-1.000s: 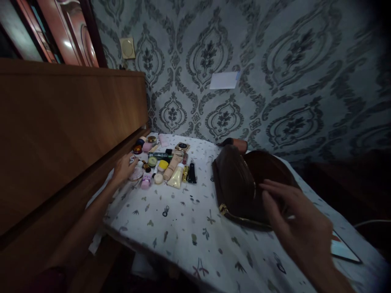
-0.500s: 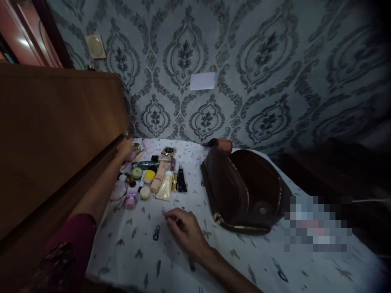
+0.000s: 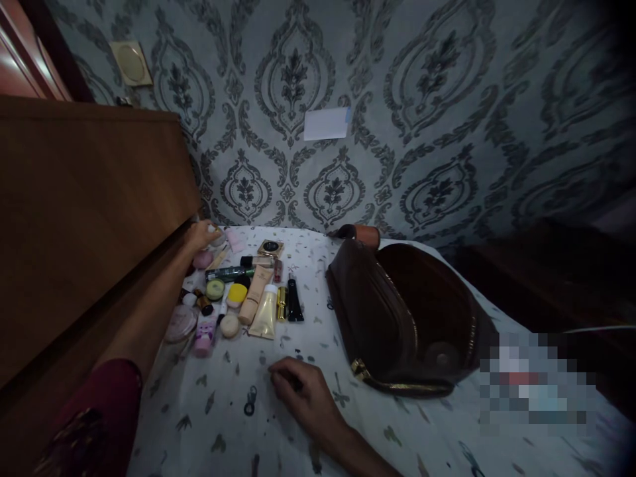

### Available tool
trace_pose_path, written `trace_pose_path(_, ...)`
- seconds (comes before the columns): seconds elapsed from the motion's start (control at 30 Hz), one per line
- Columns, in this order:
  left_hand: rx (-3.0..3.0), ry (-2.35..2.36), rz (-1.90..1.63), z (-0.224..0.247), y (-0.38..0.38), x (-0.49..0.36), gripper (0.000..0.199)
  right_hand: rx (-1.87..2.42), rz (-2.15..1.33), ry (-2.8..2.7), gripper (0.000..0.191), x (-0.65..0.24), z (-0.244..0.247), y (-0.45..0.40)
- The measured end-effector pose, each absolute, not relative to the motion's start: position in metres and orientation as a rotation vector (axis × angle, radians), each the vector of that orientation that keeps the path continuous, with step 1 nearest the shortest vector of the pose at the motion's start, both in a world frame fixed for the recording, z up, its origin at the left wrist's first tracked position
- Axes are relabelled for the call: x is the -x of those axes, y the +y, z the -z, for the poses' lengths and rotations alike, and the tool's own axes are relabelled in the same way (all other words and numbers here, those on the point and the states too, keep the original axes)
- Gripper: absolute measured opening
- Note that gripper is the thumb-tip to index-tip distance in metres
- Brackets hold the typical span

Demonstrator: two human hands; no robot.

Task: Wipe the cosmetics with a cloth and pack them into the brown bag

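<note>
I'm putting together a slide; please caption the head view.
Left hand behind spread-out cosmetics, right hand curled beside an open brown bag, all above a patterned white cloth.

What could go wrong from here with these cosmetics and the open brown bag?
The left hand is stretched out far left; its forearm might nudge the pale, round, flat container close beside it. The peach plastic tube lies close to the round yellow-lidded jar, so moving one could shift the other. The dark brown leather bag gapes open, so anything inside might spill if bumped.

Head view: forward, down across tabletop (image 3: 311, 341), facing wall (image 3: 368, 66).
</note>
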State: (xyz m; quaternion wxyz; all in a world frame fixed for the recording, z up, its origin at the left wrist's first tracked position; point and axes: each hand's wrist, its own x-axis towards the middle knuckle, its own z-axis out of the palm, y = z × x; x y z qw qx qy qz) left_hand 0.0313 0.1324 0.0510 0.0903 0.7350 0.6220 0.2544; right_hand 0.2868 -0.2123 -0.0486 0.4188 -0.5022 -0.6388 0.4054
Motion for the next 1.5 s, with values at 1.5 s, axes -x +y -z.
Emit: trace_pose_path(1.5, -2.135, 1.047, -1.127, 0.011, -0.183, -0.162, 0.024, 1.118, -0.58, -1.584, 0.022, -0.301, 0.047, -0.213)
